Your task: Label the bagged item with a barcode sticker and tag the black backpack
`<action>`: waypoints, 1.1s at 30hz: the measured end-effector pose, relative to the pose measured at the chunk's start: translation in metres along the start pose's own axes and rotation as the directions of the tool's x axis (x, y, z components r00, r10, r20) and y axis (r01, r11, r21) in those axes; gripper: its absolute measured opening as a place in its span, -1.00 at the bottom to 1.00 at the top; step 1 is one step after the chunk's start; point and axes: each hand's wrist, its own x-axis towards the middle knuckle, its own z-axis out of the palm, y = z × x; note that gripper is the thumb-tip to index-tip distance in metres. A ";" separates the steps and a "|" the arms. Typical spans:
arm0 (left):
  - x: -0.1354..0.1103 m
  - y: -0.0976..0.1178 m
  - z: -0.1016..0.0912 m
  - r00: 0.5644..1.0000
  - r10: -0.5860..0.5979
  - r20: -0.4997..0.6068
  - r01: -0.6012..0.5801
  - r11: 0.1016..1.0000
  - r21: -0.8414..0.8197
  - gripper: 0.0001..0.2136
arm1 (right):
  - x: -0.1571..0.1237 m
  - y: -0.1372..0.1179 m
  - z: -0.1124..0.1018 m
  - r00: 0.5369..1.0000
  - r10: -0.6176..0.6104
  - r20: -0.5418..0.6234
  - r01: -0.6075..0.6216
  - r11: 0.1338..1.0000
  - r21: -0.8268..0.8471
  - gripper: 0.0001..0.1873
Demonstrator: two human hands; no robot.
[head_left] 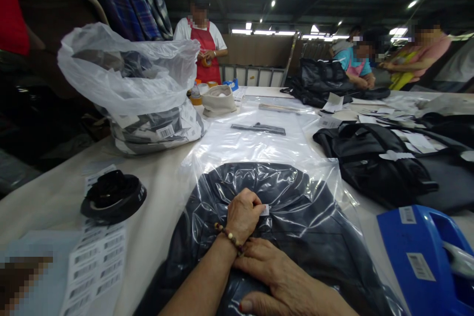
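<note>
A dark backpack-like bag (pixel 296 242) lies flat on the table inside a clear plastic bag (pixel 207 158). My left hand (pixel 243 212), with a beaded bracelet at the wrist, is closed over the middle of the plastic. A small white label (pixel 265 210) shows at its fingertips, pinched there. Below it, my right hand (pixel 272 271) rests on the plastic with fingers stretched out and thumb apart, its fingertips close to my left wrist. Beyond the dark bag lies a stack of clear plastic bags (pixel 222 143).
Left are barcode label sheets (pixel 92 261), a black strap coil (pixel 113 197) and a white plastic sack (pixel 126 84) of tags. A blue tape dispenser (pixel 403 256) and black bags (pixel 385 163) lie right. A co-worker (pixel 207 44) in a red apron and other people stand behind.
</note>
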 end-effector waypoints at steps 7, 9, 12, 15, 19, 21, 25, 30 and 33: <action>-0.002 0.000 -0.001 0.998 0.054 0.016 -0.055 0.995 0.080 -0.83 | -0.002 0.002 0.001 1.000 0.008 0.003 -0.008 1.000 0.021 -0.41; -0.002 -0.001 -0.001 0.997 0.074 0.020 -0.075 0.993 0.094 -0.84 | -0.002 0.003 0.001 1.000 0.001 0.006 -0.001 0.999 0.032 -0.40; -0.002 -0.001 0.000 0.995 0.096 0.020 -0.097 0.988 0.116 -0.84 | -0.002 0.004 0.001 1.000 -0.010 0.008 0.009 0.999 0.042 -0.41; -0.003 -0.001 0.000 0.994 0.107 0.019 -0.109 0.985 0.137 -0.86 | -0.002 0.005 0.002 1.000 -0.017 -0.002 0.017 0.999 0.031 -0.42; -0.004 -0.002 0.001 0.994 0.111 0.014 -0.112 0.981 0.161 -0.88 | -0.002 0.005 0.003 1.000 -0.022 -0.002 0.022 1.000 0.009 -0.44; -0.004 -0.002 0.001 0.994 0.112 0.015 -0.113 0.979 0.170 -0.89 | -0.003 0.005 0.003 1.000 -0.025 -0.008 0.025 1.000 -0.001 -0.45; -0.005 -0.002 0.001 0.994 0.110 0.015 -0.111 0.978 0.178 -0.82 | -0.005 0.006 0.004 0.998 -0.056 -0.016 0.055 0.998 -0.015 -0.46; -0.006 -0.003 0.000 0.993 0.116 -0.003 -0.114 0.981 0.159 -0.71 | -0.006 0.010 0.006 0.997 -0.060 -0.038 0.059 0.998 -0.017 -0.47; -0.005 -0.004 -0.001 0.990 0.139 -0.019 -0.135 0.981 0.142 -0.82 | -0.005 0.008 0.007 0.997 -0.060 -0.051 0.059 0.998 -0.018 -0.48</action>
